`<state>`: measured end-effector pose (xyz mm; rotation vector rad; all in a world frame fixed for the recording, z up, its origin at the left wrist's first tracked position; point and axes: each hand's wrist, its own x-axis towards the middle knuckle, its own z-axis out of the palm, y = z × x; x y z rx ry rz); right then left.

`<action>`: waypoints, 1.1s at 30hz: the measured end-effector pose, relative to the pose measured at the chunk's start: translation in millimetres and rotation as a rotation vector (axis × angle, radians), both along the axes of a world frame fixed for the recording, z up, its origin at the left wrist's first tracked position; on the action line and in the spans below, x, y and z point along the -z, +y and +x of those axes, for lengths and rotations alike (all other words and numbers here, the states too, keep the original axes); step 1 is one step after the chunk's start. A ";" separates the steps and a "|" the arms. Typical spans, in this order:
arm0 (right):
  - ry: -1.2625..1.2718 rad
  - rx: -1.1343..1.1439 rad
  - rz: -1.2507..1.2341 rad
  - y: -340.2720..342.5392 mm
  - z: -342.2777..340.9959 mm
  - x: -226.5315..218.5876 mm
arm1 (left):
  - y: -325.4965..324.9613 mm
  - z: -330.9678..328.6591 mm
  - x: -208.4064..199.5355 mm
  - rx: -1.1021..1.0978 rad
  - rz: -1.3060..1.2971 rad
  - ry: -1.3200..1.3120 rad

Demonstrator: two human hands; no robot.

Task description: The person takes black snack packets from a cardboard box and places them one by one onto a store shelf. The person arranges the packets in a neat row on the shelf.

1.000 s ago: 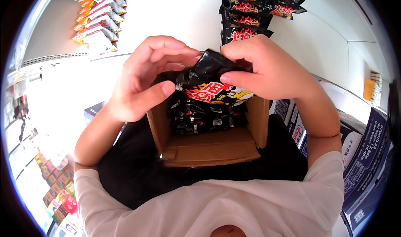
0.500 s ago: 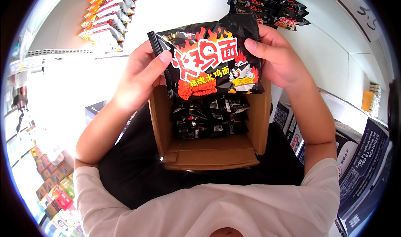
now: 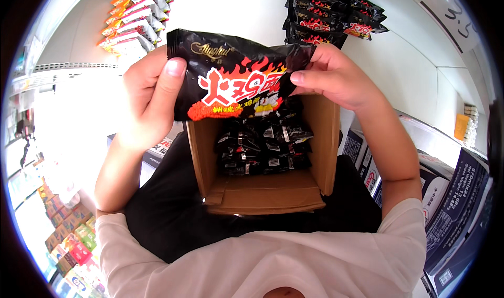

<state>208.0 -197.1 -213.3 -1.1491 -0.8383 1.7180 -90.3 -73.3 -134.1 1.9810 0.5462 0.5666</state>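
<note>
Between my two hands a black instant noodle packet (image 3: pixel 226 62) with flame and red-white print is held up over an open cardboard box (image 3: pixel 262 195). My left hand (image 3: pixel 152 91) grips its left end, thumb on the front. The right end is pinched by my right hand (image 3: pixel 333 77), thumb in front and fingers behind; the packet is tilted and its right side bends away. Inside the box lie several black packets (image 3: pixel 265 148), partly hidden under the held one. The box rests on my lap, between my forearms.
On the white shelf ahead, black packets (image 3: pixel 320 17) stand in rows at the right, and white-orange packets (image 3: pixel 134 22) line up at the left. Dark cartons (image 3: pixel 457 214) are stacked at my right. A price card (image 3: pixel 454 17) hangs at the upper right. Colourful goods (image 3: pixel 73 245) fill the lower left.
The held packet has shifted left, and its right side has turned away. My left hand has moved left with it, and my right hand slightly down. More of the shelf's black packets now shows.
</note>
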 end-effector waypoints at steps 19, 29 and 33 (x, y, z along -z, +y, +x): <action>-0.066 -0.320 0.263 -9.2 -10.7 -29.0 | -5.8 -12.1 -1.5 0.189 0.034 0.021; -0.476 -0.331 0.416 -17.8 -39.0 -38.7 | -25.5 12.4 15.6 0.070 0.127 0.032; -0.469 -0.327 0.359 -14.7 -39.0 -43.2 | -27.5 15.1 18.6 -0.054 0.418 0.075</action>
